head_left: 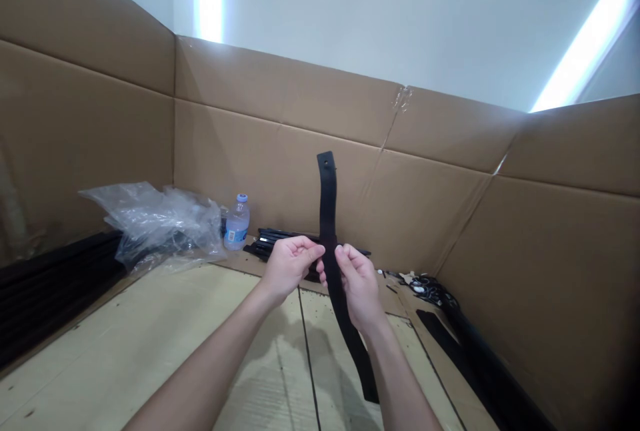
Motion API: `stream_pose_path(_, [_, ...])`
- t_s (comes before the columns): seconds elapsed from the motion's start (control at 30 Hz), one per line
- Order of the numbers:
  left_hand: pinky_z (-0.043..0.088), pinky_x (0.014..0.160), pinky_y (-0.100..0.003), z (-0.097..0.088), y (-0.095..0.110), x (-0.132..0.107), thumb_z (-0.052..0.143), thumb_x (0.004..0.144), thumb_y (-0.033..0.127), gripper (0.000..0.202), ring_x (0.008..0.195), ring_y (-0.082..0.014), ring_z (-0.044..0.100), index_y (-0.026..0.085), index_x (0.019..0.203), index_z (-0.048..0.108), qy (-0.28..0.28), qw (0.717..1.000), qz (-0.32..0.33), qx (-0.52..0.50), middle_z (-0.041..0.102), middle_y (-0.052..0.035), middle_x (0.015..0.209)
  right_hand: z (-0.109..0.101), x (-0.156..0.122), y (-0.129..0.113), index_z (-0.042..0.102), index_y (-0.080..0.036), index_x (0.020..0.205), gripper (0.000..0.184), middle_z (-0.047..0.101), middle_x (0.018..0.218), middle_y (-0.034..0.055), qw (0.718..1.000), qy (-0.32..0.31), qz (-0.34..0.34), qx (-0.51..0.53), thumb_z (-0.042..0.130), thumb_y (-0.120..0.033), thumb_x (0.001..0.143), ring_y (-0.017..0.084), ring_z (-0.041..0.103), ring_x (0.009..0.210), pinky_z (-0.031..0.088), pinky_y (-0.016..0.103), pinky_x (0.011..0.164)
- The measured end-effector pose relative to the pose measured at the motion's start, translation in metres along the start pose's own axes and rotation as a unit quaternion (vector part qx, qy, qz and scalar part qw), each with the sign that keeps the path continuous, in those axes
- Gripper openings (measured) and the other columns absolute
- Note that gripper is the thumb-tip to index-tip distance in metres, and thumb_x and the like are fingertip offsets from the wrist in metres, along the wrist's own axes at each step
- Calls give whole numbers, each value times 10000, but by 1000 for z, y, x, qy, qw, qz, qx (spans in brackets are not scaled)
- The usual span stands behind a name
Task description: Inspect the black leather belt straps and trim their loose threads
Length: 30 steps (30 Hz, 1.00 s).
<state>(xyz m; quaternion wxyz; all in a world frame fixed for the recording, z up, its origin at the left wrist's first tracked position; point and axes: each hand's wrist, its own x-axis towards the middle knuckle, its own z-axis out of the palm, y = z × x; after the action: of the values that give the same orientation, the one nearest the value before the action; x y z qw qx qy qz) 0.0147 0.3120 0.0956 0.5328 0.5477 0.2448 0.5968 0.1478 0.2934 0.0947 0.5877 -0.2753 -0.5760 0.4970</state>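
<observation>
A long flat black strap (327,204) stands nearly upright in front of me, with a small hole near its top end. Its lower part hangs down past my right wrist toward the table. My left hand (289,264) pinches the strap's left edge near its middle. From the other side, my right hand (356,284) grips the same stretch with curled fingers. Both hands are held above the pale wooden table (150,338).
Cardboard walls (450,204) enclose the table on three sides. A crumpled clear plastic bag (155,221) and a small water bottle (237,221) sit at the back left. Black strips lie stacked behind my hands (273,241), along the left edge (50,284) and at the right (470,344).
</observation>
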Motion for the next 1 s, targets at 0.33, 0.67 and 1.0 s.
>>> stream_pose_path(0.33, [198, 356, -164, -11, -15, 6, 807, 554, 303, 369, 368, -28, 353, 138, 647, 491, 11, 997, -28, -75, 487, 62, 493, 1, 3, 5, 550, -206, 1079, 412, 657, 891, 35, 999, -30, 7, 36, 731, -231, 710, 98, 567, 637, 476, 209, 533])
stream_pose_path(0.67, [398, 380, -224, -7, -11, 1, 716, 673, 371, 321, 370, -126, 532, 140, 669, 495, -79, 991, -25, -105, 505, 45, 463, 2, -1, -2, 479, -181, 802, 217, 641, 649, -6, 997, -75, 11, 2, 670, -282, 776, 96, 560, 471, 410, 190, 420])
stream_pose_path(1.0, [183, 339, -148, -6, -12, 1, 679, 735, 317, 257, 327, -25, 337, 115, 742, 520, -52, 995, -11, -87, 590, -20, 503, 5, -1, -2, 469, -160, 706, 276, 612, 599, -1, 999, -25, 6, 23, 500, -362, 891, 58, 467, 388, 350, 171, 370])
